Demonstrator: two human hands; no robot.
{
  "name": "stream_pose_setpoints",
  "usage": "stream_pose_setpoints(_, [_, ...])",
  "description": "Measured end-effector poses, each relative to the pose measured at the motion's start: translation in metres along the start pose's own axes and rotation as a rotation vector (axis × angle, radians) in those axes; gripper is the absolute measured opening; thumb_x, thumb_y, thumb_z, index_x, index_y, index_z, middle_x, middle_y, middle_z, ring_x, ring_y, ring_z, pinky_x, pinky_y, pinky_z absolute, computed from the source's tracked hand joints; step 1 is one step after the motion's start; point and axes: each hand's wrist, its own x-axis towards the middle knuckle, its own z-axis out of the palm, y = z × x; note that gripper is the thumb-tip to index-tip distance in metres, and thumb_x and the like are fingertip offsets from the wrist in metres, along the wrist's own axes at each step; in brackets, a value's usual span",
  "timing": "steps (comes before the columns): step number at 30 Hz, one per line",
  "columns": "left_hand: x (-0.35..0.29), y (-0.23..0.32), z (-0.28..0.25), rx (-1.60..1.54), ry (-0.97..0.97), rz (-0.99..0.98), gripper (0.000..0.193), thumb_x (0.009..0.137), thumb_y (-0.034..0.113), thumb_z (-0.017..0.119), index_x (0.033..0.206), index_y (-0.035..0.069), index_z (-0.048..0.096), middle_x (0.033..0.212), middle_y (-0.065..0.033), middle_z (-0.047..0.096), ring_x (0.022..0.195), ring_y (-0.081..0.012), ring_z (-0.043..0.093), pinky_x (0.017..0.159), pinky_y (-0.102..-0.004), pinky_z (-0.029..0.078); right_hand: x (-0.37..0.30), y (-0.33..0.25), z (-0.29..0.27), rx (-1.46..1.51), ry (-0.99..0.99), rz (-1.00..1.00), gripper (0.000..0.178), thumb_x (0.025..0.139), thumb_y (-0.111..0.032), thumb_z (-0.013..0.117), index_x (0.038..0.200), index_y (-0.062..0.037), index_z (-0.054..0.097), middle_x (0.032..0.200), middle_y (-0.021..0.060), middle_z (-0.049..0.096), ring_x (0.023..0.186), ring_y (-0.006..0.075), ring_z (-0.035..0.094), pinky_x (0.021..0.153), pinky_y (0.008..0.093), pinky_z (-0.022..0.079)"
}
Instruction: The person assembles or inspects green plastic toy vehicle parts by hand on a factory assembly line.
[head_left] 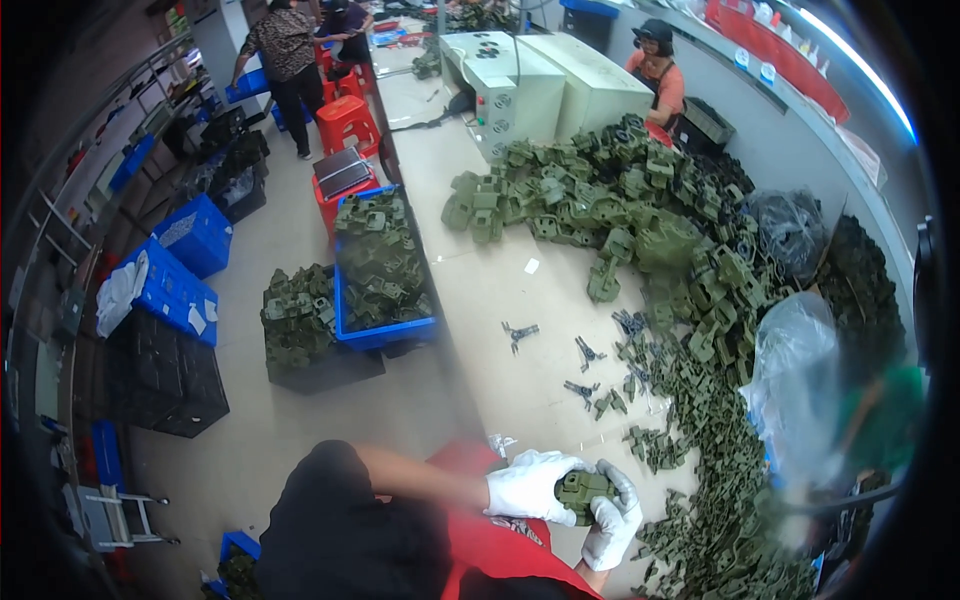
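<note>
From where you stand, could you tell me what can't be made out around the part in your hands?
- Green part, head view: underside hidden by the left hand and right hand.
- Right forearm: cut off by the lower edge.
- Small dark pieces on the table: too small to identify.
- Clear bag: blurred, contents unreadable.

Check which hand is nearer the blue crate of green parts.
Left. The left hand lies below the blue crate; the right hand sits farther right. Both grip a green part.

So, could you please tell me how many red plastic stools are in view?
3: one red stool in the aisle by the workbench's far end, a second nearer, carrying a dark flat device, and a third partly hidden further back. Others may be hidden.
</note>
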Motion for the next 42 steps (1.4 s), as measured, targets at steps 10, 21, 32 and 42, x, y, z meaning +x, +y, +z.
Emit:
stream_pose_setpoints(10, [0.010, 0.018, -0.015, 0.239, 0.141, 0.245, 0.080, 0.061, 0.032, 0.087, 0.127, 0.004, 0.051, 0.109, -0.0143, 0.065, 0.093, -0.0304, 0.066, 0.086, -0.0396, 0.051, 0.020, -0.006, -0.018, -0.276, -0.261, -0.143, 0.063, 0.061, -0.002, 0.081, 0.120, 0.0016, 0.059, 0.120, 0.0111, 0.061, 0.112, 0.0213, 0.057, 0.095, 0.0332, 0.046])
stream_pose_setpoints(21, [0.013, -0.002, 0.002, -0.309, -0.008, 0.020, 0.067, 0.065, 0.022, 0.083, 0.123, 0.002, 0.055, 0.112, -0.0160, 0.063, 0.106, -0.0261, 0.061, 0.092, -0.0362, 0.048, 0.016, 0.023, -0.020, -0.388, -0.160, -0.124, 0.050, 0.069, -0.009, 0.079, 0.114, -0.0001, 0.060, 0.111, 0.0121, 0.063, 0.100, 0.0245, 0.062, 0.086, 0.0339, 0.049])
stream_pose_setpoints(32, [0.034, -0.032, 0.003, -0.142, -0.096, -0.029, 0.083, 0.062, 0.036, 0.079, 0.133, 0.007, 0.047, 0.112, -0.0183, 0.064, 0.103, -0.0324, 0.062, 0.087, -0.0367, 0.049, 0.018, 0.023, -0.009, -0.011, 0.035, 0.090, 0.047, 0.071, 0.001, 0.069, 0.116, 0.0037, 0.058, 0.103, 0.0123, 0.064, 0.093, 0.0189, 0.061, 0.085, 0.0312, 0.050])
stream_pose_setpoints(42, [0.047, -0.017, -0.017, 0.232, -0.407, -0.044, 0.070, 0.061, 0.043, 0.080, 0.118, 0.007, 0.060, 0.103, -0.0139, 0.068, 0.097, -0.0288, 0.065, 0.082, -0.0363, 0.048, 0.017, 0.052, -0.018, -0.156, 0.010, 0.187, 0.070, 0.052, 0.011, 0.077, 0.118, 0.0045, 0.052, 0.103, 0.0159, 0.065, 0.091, 0.0233, 0.065, 0.081, 0.0349, 0.054])
